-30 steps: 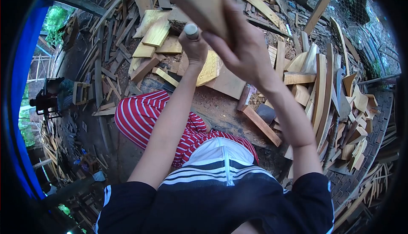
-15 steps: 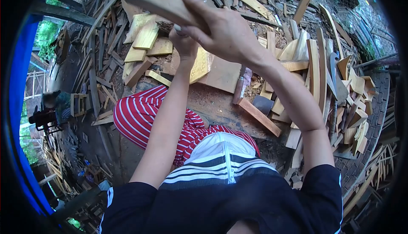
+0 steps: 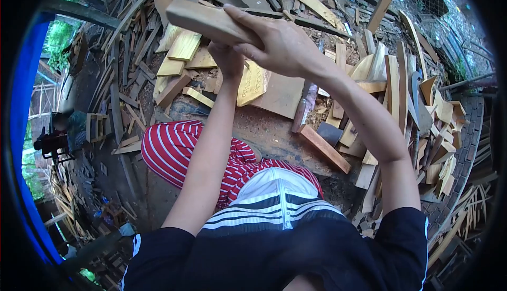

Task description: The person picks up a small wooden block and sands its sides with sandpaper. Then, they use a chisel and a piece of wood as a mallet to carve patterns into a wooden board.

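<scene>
My right hand (image 3: 290,45) is wrapped round the end of a thick wooden block (image 3: 208,20), which juts out to the left above my other hand. Just under it, my left hand (image 3: 227,58) is closed in a fist; the block and fingers hide most of what it may grip. Beside that fist lies a yellowish wood piece (image 3: 253,84) with carved marks on its face. It rests against a flat brown board (image 3: 283,94) on the work surface.
Yellow wood offcuts (image 3: 184,48) are stacked left of my hands. A reddish wooden bar (image 3: 325,148) and a dark square block (image 3: 328,132) lie to the right, near upright curved planks (image 3: 392,87). Another person (image 3: 76,130) sits at far left.
The wooden block in my right hand has come down and slightly right, closer to my left fist. My left hand stays closed and has risen slightly.
</scene>
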{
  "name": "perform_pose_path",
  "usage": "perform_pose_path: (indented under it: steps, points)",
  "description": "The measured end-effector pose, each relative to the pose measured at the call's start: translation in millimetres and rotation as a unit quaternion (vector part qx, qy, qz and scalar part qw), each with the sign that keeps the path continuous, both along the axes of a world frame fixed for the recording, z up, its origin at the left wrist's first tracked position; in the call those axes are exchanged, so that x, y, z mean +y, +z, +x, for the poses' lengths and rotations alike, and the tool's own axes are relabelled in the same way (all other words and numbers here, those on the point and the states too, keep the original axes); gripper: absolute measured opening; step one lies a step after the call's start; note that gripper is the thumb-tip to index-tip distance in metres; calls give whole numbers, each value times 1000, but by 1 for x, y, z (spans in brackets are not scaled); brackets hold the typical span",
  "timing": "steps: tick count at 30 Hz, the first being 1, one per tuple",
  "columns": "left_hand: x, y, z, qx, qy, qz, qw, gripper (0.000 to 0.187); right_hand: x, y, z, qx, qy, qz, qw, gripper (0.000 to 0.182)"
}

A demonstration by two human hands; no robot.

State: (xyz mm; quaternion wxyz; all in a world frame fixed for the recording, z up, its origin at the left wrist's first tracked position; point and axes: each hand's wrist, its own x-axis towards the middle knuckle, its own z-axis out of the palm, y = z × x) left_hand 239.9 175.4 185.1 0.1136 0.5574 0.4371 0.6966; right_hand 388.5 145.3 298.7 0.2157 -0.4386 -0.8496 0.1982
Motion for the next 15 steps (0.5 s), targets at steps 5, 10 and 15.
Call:
perform_pose_path:
  steps: [5, 10, 15]
  points:
    - [-5, 7, -12, -299, -68, -141, 941, 16, -11, -66, 12, 231, -103, -116, 960, 68]
    - [0, 2, -38, -377, -42, -128, 916, 17, -68, -145, 18, 218, -204, -273, 915, 73]
    - [-1, -17, -70, -475, 36, -133, 869, 15, -106, -198, 8, 242, -213, -304, 896, 76]
